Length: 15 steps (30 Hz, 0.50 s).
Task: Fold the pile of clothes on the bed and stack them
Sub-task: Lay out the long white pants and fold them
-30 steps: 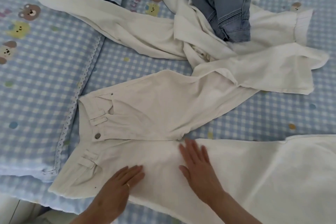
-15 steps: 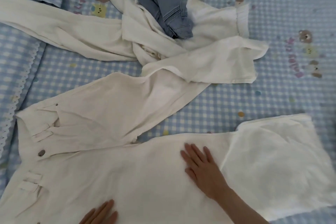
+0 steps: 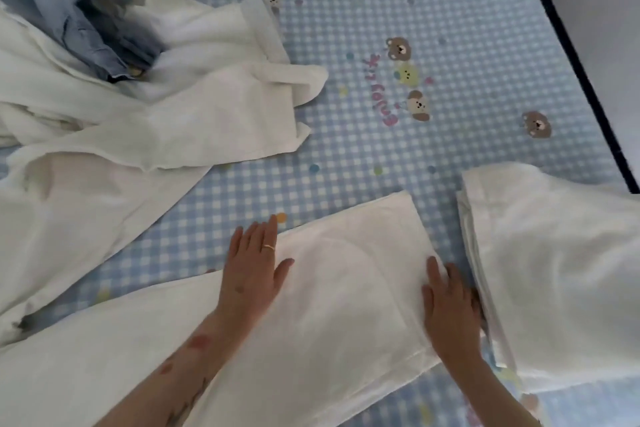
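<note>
Both hands lie flat, fingers straight, on the white cotton trouser leg (image 3: 346, 288) near the blue checked bed's (image 3: 450, 10) front edge: left hand (image 3: 254, 270) mid-leg, right hand (image 3: 450, 308) at its hem.

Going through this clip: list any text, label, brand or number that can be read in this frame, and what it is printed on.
"Enjoy" in pink letters, upside down to the camera, printed on the checked bed sheet beside the bear pictures.
A second pink word next to it on the sheet: too small and blurred to read.
The white trousers and the other clothes: no readable label or brand shows.
</note>
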Motion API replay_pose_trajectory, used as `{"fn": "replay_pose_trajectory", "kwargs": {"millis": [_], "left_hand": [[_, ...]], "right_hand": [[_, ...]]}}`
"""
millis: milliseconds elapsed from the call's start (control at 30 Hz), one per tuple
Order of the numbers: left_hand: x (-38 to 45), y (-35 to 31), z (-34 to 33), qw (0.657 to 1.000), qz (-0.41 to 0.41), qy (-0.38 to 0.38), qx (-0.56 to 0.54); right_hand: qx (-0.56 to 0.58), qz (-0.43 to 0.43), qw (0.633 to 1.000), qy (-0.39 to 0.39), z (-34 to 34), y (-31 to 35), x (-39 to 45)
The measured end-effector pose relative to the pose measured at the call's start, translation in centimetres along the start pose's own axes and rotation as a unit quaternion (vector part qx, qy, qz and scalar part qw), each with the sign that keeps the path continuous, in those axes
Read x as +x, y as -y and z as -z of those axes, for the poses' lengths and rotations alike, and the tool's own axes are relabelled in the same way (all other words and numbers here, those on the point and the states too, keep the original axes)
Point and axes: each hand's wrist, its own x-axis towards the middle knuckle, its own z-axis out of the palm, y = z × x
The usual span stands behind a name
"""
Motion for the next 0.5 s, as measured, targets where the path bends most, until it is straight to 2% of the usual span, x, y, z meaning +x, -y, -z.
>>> {"fn": "replay_pose_trajectory", "kwargs": {"millis": [33,100,167,233,300,367,433,500], "left_hand": [[1.7,-0.6,-0.4,0.999,0.010,0.038,0.029],[4.2,-0.5,-1.5,0.993,0.052,0.091,0.060],[5.5,-0.5,-2.5,0.991,0.089,0.104,0.016],[5.9,-1.4,-3.2,0.990,0.091,0.101,-0.045],[6.2,-3.0,-4.2,0.990,0.079,0.087,-0.082],[6.3,-4.3,-4.7,0.991,0.072,0.063,-0.092],[5.3,-4.7,-4.5,0.997,0.034,0.021,-0.064],[2.6,-4.1,-5.0,0.999,-0.013,-0.046,-0.019]], "right_hand": [[-0.011,0.003,1.000,-0.018,-0.1,-0.6,0.1],[-0.048,0.066,0.995,-0.065,-0.8,-2.0,0.4],[-0.092,0.133,0.982,-0.093,-0.9,-3.9,0.5],[-0.122,0.137,0.977,-0.106,-0.8,-6.0,0.4],[-0.135,0.120,0.975,-0.130,-1.2,-7.6,0.0],[-0.150,0.126,0.976,-0.091,-1.4,-8.2,-0.3],[-0.151,0.134,0.979,-0.042,-1.6,-8.3,-0.4],[-0.093,0.092,0.990,-0.060,-1.5,-7.7,-0.7]]}}
